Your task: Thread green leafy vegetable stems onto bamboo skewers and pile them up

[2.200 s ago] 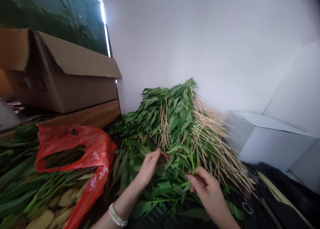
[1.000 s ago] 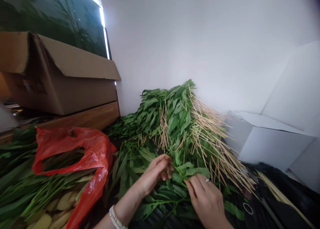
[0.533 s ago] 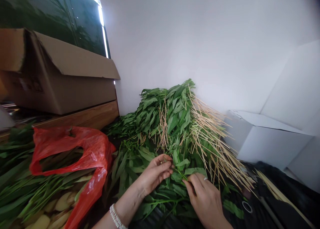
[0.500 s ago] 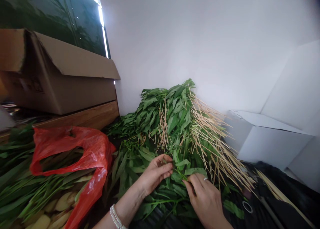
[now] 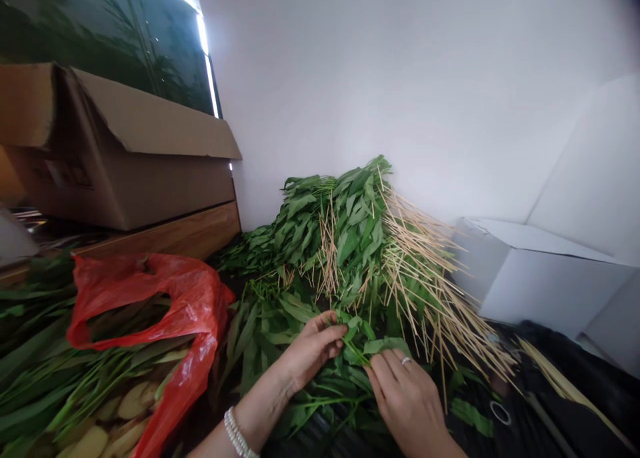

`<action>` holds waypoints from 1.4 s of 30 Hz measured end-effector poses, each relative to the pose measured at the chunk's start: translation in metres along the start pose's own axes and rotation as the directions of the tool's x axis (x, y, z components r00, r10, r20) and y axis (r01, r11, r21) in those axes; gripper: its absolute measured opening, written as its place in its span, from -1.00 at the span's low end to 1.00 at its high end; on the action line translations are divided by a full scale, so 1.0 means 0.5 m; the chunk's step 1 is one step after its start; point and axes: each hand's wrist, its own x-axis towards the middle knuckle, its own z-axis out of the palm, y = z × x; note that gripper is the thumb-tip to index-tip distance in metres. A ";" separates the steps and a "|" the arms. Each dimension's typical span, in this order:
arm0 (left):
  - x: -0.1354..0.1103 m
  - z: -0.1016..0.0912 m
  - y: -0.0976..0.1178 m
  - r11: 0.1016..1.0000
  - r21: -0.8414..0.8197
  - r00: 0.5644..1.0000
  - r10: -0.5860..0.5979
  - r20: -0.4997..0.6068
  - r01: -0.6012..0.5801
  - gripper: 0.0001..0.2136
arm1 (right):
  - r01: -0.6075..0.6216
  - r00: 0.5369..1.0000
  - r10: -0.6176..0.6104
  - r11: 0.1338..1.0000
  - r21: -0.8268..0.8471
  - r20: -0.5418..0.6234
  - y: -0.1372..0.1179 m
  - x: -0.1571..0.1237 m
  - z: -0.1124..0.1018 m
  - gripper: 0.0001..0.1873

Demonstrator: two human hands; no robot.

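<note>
Between my two hands is a leafy green stem (image 5: 356, 353), which looks like water spinach. My left hand (image 5: 313, 351) pinches its upper end with thumb and curled fingers. Lower down, my right hand (image 5: 407, 398) has its fingers closed on the same stem, and a leaf lies over its knuckles. Loose leafy greens (image 5: 345, 401) spread beneath both hands. Beyond them rises a heap of bundled greens (image 5: 355, 225) against the wall. Many thin pale sticks (image 5: 425, 245) poke out of that heap toward the right.
A red plastic bag (image 5: 200, 311) lies at left over more greens and pale, rounded root-like pieces (image 5: 135, 401). Behind it, an open cardboard box (image 5: 160, 185) sits on a wooden ledge (image 5: 200, 231). A white box (image 5: 545, 271) stands right, near black plastic (image 5: 535, 351).
My right hand has shifted slightly left and rolled, showing more of its back. The leaves between my hands have dipped a little. My left hand keeps its pinch.
</note>
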 end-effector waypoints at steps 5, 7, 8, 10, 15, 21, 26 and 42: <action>-0.005 0.005 -0.002 0.992 -0.108 0.996 -0.063 0.069 0.070 -0.63 | -0.005 1.000 0.004 1.000 0.017 0.022 -0.002 0.001 0.000 -0.68; -0.005 0.005 -0.002 0.989 -0.126 0.995 -0.068 0.078 0.078 -0.64 | -0.004 1.000 0.004 1.000 0.013 0.022 -0.003 0.000 0.001 -0.67; -0.004 0.005 -0.003 0.990 -0.119 0.995 -0.066 0.075 0.074 -0.65 | -0.002 1.000 0.002 1.000 0.011 0.024 -0.003 0.000 0.001 -0.67; -0.001 0.005 -0.004 0.994 -0.088 0.997 -0.055 0.045 0.059 -0.68 | 0.002 1.000 -0.002 1.000 0.010 0.028 -0.003 0.000 0.001 -0.67; 0.003 0.011 -0.010 1.000 0.013 1.000 -0.004 0.031 0.004 -0.75 | 0.006 0.999 -0.006 1.000 0.015 0.032 -0.006 -0.005 0.006 -0.69; -0.001 0.011 -0.011 0.999 0.017 0.998 0.027 0.049 -0.028 -0.66 | 0.019 0.999 -0.020 0.999 0.030 0.033 -0.009 -0.009 0.011 -0.71; -0.003 0.009 -0.003 1.000 -0.015 0.999 0.012 0.045 -0.011 -0.70 | 0.015 1.000 -0.016 1.000 0.017 0.021 -0.008 -0.007 0.009 -0.69; 0.001 0.000 0.015 0.988 -0.138 0.987 0.044 -0.156 -0.066 -0.70 | 0.028 0.998 -0.030 0.999 0.039 0.051 -0.008 -0.008 0.010 -0.70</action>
